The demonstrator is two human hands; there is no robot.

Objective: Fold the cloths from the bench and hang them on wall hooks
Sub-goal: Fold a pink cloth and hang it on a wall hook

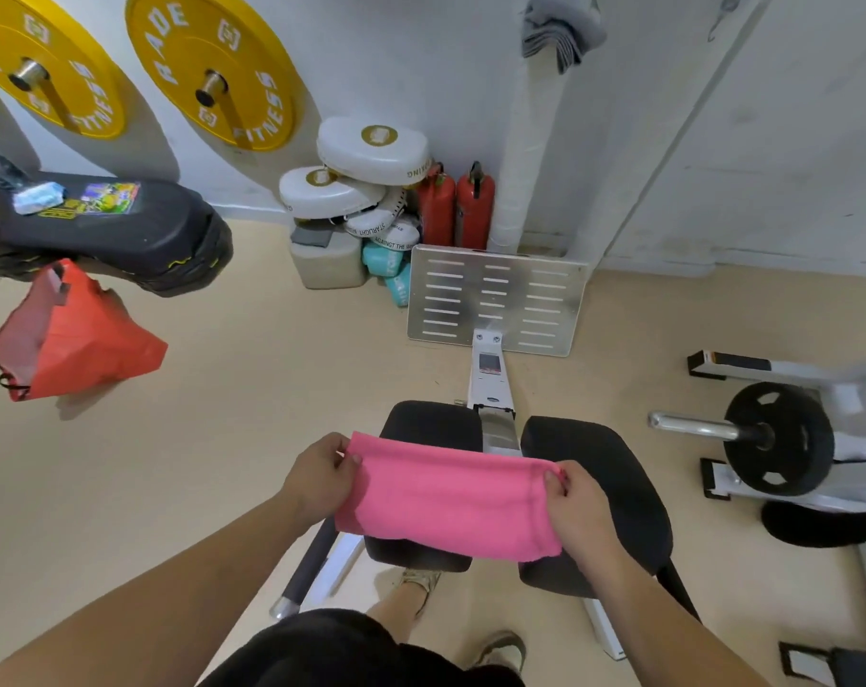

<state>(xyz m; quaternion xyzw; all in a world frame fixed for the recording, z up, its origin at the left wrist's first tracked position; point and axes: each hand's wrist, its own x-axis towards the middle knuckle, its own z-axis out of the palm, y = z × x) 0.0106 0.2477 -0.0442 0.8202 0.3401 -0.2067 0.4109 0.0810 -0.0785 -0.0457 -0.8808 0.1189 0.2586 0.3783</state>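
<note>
A pink cloth (445, 503), folded into a wide band, is stretched between my two hands above the black padded bench (614, 478). My left hand (319, 476) pinches its top left corner. My right hand (577, 508) pinches the top right corner. The cloth's lower edge hangs in front of the left bench pad (433, 426). High on the white wall a grey cloth (562, 29) hangs, and to its right a bare metal hook (718, 19) is fixed.
A metal footplate (495, 300) stands beyond the bench. Red fire extinguishers (458, 205) and white pads (371, 151) sit in the corner. An orange bag (74, 339) hangs at left under a black pad (118, 225). A barbell weight (778, 438) lies right. Yellow plates (217, 66) hang on the wall.
</note>
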